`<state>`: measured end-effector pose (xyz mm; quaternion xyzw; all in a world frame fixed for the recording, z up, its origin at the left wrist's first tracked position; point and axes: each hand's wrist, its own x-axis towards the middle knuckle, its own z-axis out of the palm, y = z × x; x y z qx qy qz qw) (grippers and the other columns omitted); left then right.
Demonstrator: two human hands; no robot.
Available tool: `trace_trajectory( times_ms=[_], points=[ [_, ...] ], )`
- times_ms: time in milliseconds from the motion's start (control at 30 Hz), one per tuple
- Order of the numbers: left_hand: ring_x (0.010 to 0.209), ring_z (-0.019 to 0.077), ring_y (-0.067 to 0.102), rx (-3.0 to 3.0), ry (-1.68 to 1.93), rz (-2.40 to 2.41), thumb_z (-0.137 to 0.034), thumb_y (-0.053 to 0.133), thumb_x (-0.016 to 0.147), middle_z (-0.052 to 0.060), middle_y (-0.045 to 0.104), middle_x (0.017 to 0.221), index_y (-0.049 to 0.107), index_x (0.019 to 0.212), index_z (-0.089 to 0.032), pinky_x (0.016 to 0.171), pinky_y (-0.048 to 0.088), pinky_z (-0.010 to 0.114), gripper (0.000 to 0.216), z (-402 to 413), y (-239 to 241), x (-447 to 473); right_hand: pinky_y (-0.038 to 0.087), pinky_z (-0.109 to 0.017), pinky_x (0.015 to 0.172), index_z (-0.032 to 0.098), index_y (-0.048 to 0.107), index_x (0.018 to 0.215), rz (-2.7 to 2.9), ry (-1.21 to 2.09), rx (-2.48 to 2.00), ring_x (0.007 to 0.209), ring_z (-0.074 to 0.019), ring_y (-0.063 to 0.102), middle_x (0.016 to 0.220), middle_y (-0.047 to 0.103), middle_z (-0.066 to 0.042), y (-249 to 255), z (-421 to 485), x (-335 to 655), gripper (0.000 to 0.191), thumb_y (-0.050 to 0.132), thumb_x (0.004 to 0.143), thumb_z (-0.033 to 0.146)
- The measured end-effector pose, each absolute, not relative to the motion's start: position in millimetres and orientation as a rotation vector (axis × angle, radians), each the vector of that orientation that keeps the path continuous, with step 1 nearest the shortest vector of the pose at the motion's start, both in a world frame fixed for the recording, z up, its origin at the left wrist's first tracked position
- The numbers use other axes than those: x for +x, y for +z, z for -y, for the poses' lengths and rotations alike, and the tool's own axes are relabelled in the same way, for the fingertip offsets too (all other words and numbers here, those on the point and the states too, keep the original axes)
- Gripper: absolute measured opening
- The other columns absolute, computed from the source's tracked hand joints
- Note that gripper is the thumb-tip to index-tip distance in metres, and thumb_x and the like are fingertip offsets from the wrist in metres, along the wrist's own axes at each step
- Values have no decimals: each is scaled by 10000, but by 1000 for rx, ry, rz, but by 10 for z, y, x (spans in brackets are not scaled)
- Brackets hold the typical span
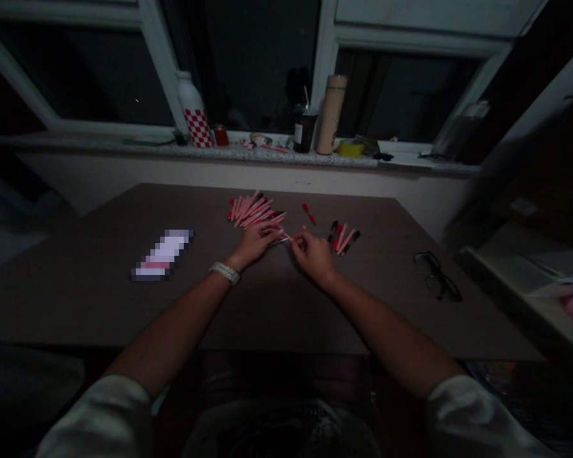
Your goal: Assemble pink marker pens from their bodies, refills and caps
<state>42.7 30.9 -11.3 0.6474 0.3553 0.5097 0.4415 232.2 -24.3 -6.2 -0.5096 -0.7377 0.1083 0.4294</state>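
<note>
Head view shows a thin pale pen part [284, 238] held between the two hands above the middle of the table [100, 299], its ends pinched so that both hands can work on it at once. Left hand [256, 243] is closed around one end, with a pale wristband [225, 272] on that wrist; right hand [312, 255] is closed on the other end, fingertips nearly meeting the left's. Just behind the left hand lies a heap of pink pens [254, 210], within easy reach. Just beside the right hand lies a smaller group of pens [342, 238], kept apart from the heap. One loose red piece [309, 213] sits between the two groups. Well to the right lie spectacles [437, 275]. Lighting is poor; finer detail of the held part cannot be told.
</note>
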Motion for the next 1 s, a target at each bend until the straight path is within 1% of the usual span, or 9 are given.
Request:
trace_trajectory(
  times_ms=[100, 200, 300, 400, 567, 800, 1000],
  points=[
    [873, 229, 710, 1817, 1266, -944, -485, 782, 785, 78, 765, 910, 740, 902, -155, 893, 564, 393, 352, -277, -64, 414, 495, -271, 696, 193, 719, 968, 1876, 247, -1298, 744, -210, 737, 875, 789, -73, -54, 228, 2350, 145, 604, 942, 279],
    [823, 219, 684, 2043, 1228, -1000, -452, 733, 834, 66, 757, 876, 762, 897, -164, 853, 555, 387, 296, -260, -32, 389, 505, -282, 710, 192, 720, 994, 1909, 231, -1316, 776, -228, 748, 903, 793, -89, -74, 199, 2372, 150, 605, 938, 270],
    [828, 223, 685, 2104, 1217, -996, -432, 705, 859, 73, 762, 893, 773, 918, -176, 843, 550, 383, 272, -263, -38, 375, 514, -284, 726, 193, 718, 1016, 1913, 245, -1306, 795, -226, 753, 916, 793, -91, -115, 164, 2381, 168, 591, 947, 278],
    [858, 233, 702, 2022, 1241, -965, -443, 719, 845, 88, 773, 927, 772, 923, -178, 837, 558, 374, 281, -267, -48, 383, 511, -281, 734, 187, 720, 998, 1904, 249, -1306, 788, -218, 747, 913, 790, -96, -133, 148, 2375, 178, 574, 956, 280],
    [844, 223, 701, 2009, 1266, -961, -435, 768, 803, 76, 771, 880, 775, 881, -182, 868, 563, 380, 265, -267, -26, 396, 503, -271, 710, 180, 716, 971, 1883, 270, -1295, 746, -207, 733, 871, 780, -88, -89, 168, 2367, 196, 566, 959, 305],
    [822, 237, 718, 1876, 1226, -913, -467, 799, 767, 85, 770, 876, 753, 869, -170, 842, 588, 412, 317, -270, -37, 395, 534, -275, 752, 195, 693, 981, 1815, 318, -1176, 803, -201, 740, 908, 779, -79, -70, 184, 2374, 216, 574, 959, 374],
    [820, 218, 726, 1840, 1246, -880, -450, 814, 749, 78, 770, 871, 752, 867, -165, 842, 595, 392, 315, -305, -69, 389, 542, -280, 768, 202, 691, 910, 1772, 418, -1216, 763, -195, 748, 846, 787, -59, -118, 160, 2354, 307, 506, 1001, 430]
  ],
)
